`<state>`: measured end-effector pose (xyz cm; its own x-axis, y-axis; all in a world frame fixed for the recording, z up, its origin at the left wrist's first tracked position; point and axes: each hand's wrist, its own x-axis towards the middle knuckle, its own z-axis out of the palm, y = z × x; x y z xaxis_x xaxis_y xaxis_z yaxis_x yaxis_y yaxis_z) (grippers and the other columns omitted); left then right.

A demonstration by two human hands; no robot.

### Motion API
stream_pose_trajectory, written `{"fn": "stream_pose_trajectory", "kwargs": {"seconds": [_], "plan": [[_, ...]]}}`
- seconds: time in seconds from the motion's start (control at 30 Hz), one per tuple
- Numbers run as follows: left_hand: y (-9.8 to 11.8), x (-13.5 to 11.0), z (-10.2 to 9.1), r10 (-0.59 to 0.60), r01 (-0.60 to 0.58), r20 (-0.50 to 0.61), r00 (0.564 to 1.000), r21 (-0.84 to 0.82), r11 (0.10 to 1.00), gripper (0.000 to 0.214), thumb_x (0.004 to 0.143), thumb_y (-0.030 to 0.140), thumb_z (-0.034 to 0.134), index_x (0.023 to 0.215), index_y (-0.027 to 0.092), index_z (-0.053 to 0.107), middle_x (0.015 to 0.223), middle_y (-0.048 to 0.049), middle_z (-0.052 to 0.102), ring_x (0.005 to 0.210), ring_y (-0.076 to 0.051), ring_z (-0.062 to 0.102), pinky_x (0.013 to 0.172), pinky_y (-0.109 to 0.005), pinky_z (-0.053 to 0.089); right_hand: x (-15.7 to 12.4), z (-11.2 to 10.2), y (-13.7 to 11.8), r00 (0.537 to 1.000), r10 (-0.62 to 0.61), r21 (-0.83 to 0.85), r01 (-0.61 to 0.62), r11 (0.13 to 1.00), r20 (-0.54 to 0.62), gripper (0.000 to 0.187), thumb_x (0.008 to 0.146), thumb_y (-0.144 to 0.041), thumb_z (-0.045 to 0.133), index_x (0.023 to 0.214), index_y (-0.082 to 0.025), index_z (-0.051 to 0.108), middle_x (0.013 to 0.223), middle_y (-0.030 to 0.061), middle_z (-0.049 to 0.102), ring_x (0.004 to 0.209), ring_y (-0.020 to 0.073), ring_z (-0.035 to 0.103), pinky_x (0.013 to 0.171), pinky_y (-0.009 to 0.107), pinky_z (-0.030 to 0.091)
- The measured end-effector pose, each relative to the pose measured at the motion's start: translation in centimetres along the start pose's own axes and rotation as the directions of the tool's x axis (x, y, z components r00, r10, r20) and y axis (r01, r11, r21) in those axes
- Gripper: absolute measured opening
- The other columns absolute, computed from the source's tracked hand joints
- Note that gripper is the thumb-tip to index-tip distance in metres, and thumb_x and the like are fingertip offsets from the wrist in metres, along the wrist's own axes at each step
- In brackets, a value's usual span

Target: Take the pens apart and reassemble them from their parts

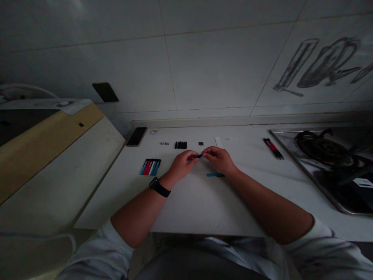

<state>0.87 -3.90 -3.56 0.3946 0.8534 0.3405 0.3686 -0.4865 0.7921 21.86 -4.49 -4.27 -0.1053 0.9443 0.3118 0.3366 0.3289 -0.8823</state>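
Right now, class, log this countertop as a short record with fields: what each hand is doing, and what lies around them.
left hand: pinches one end of a small dark part
right hand: pinches the other end of the same part
under the right wrist: blue pen barrel lying flat
left of the hands: row of blue and red barrels, side by side
behind the hands: cluster of black pieces; phone near the wall
far right: red and black pens beside the gas hob
surface: white countertop
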Motion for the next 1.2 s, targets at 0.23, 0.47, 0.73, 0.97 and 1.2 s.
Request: {"fn": "stream_pose_trajectory", "kwargs": {"seconds": [0.23, 0.47, 0.73, 0.97, 1.2], "plan": [[-0.1, -0.2, 0.2, -0.03, 0.03, -0.007, 1.0, -0.027, 0.999, 0.013, 0.095, 0.023, 0.065, 0.107, 0.02, 0.067, 0.104, -0.0052, 0.075, 0.096, -0.018, 0.07, 0.092, -0.035, 0.057, 0.8, -3.2, -1.3, 0.994, -0.075, -0.158, 0.063, 0.985, -0.077, 0.033, 0.094, -0.045, 0.062, 0.117, -0.026, 0.077, 0.109, 0.0064, 0.079, 0.097, 0.0219, 0.073, 0.09, 0.036, 0.057], [-0.3, -0.2, 0.3, -0.041, 0.041, 0.014, 0.999, -0.001, 0.999, 0.013, 0.094, 0.024, 0.066, 0.106, 0.021, 0.068, 0.104, -0.005, 0.075, 0.095, -0.018, 0.07, 0.09, -0.036, 0.057, 2.5, -9.5, 3.2, 0.988, 0.119, -0.718, -0.155, 0.678, -0.101, 0.033, 0.095, -0.027, 0.057, 0.12, -0.021, 0.078, 0.118, 0.0101, 0.076, 0.098, 0.0232, 0.072, 0.091, 0.034, 0.054], [0.1, -0.2, 0.2, -0.026, 0.025, 0.027, 0.999, 0.023, 0.999, 0.011, 0.094, 0.024, 0.065, 0.105, 0.021, 0.068, 0.103, -0.0041, 0.075, 0.094, -0.018, 0.07, 0.091, -0.035, 0.056, 2.5, -9.5, 4.6, 0.984, 0.133, -0.852, 0.031, 0.523, 0.118, 0.032, 0.096, -0.026, 0.057, 0.118, -0.027, 0.08, 0.119, 0.0071, 0.076, 0.107, 0.0227, 0.07, 0.094, 0.03, 0.05], [0.1, -0.3, 0.2, -0.034, 0.032, 0.047, 0.998, 0.025, 0.999, 0.01, 0.094, 0.024, 0.065, 0.103, 0.021, 0.068, 0.101, -0.0036, 0.075, 0.093, -0.018, 0.07, 0.089, -0.034, 0.056, 2.3, -9.8, 4.0, 0.979, 0.142, -0.863, 0.058, 0.502, 0.149, 0.033, 0.095, -0.025, 0.057, 0.12, -0.028, 0.079, 0.121, 0.0064, 0.074, 0.105, 0.022, 0.069, 0.093, 0.03, 0.051], [0.2, -0.3, 0.2, -0.025, 0.024, 0.055, 0.998, 0.024, 0.999, 0.01, 0.094, 0.024, 0.066, 0.103, 0.021, 0.068, 0.1, -0.0036, 0.074, 0.092, -0.018, 0.07, 0.087, -0.033, 0.055, 2.0, -9.8, 2.9, 0.978, 0.178, -0.883, 0.015, 0.47, 0.112, 0.032, 0.094, -0.021, 0.058, 0.116, -0.028, 0.08, 0.119, 0.0061, 0.075, 0.102, 0.023, 0.068, 0.088, 0.031, 0.051]]}}
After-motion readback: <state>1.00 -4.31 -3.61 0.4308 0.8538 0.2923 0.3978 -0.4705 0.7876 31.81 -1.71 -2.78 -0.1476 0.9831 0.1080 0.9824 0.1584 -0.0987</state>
